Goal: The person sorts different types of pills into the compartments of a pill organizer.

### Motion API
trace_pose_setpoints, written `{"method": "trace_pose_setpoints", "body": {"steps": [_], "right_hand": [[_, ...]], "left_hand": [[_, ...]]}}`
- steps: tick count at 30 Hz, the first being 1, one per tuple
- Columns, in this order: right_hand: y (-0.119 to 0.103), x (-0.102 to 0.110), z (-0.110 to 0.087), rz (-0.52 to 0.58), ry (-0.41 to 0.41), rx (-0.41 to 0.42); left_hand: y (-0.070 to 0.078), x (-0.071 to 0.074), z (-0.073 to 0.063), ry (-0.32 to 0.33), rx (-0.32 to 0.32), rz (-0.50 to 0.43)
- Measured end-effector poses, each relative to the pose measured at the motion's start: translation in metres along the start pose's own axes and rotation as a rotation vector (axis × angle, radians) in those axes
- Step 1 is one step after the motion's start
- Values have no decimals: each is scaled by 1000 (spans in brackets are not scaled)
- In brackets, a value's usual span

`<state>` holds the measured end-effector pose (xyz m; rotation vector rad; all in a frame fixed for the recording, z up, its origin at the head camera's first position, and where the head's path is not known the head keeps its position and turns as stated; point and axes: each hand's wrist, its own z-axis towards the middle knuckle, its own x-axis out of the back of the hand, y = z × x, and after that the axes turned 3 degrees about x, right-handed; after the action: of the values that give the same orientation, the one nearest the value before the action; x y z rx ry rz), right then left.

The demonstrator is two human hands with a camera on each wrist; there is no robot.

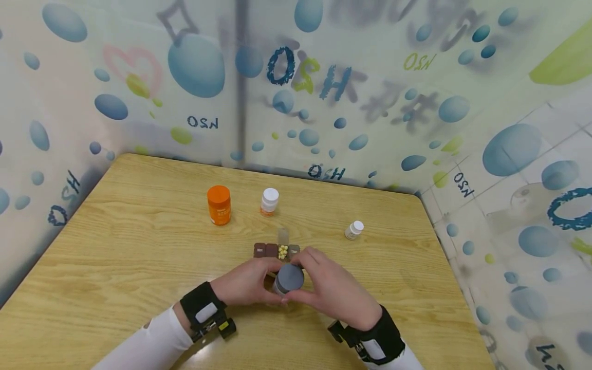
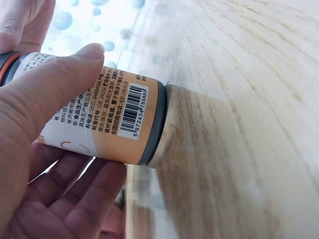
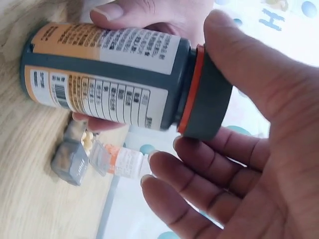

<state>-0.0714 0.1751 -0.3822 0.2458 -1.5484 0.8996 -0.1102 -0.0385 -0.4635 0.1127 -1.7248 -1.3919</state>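
A dark grey pill bottle (image 2: 107, 107) with an orange and white label stands upright close over the table at its middle. My left hand (image 1: 250, 282) grips the bottle's body, thumb on one side and fingers round the other. With thumb and fingertips, my right hand (image 1: 329, 285) holds the bottle's grey cap (image 3: 212, 94), which has an orange ring beneath it. Just beyond the hands lies a pill organizer (image 1: 271, 250) in brown and grey tones. One of its compartments has the clear lid raised and holds yellow pills (image 1: 282, 252); part of the organizer is hidden behind the hands.
On the wooden table (image 1: 139, 246) an orange jar (image 1: 219, 205) stands at the back left. A white bottle with an orange band (image 1: 270, 202) is beside it, and a small white bottle (image 1: 354, 230) stands to the right. A patterned curtain (image 1: 259, 113) hangs behind the table.
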Motion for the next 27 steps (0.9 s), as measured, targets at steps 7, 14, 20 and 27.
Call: {"method": "trace_pose_setpoints", "body": {"steps": [7, 14, 20, 27], "right_hand": [[0, 7, -4, -39, -24, 81], [-3, 2, -1, -27, 5, 61], [-1, 1, -2, -79, 18, 24], [0, 4, -4, -94, -10, 102]], "left_hand": [[-1, 0, 0, -1, -8, 3], [-1, 0, -1, -4, -2, -19], [1, 0, -1, -1, 2, -6], [3, 1, -1, 5, -5, -14]]}}
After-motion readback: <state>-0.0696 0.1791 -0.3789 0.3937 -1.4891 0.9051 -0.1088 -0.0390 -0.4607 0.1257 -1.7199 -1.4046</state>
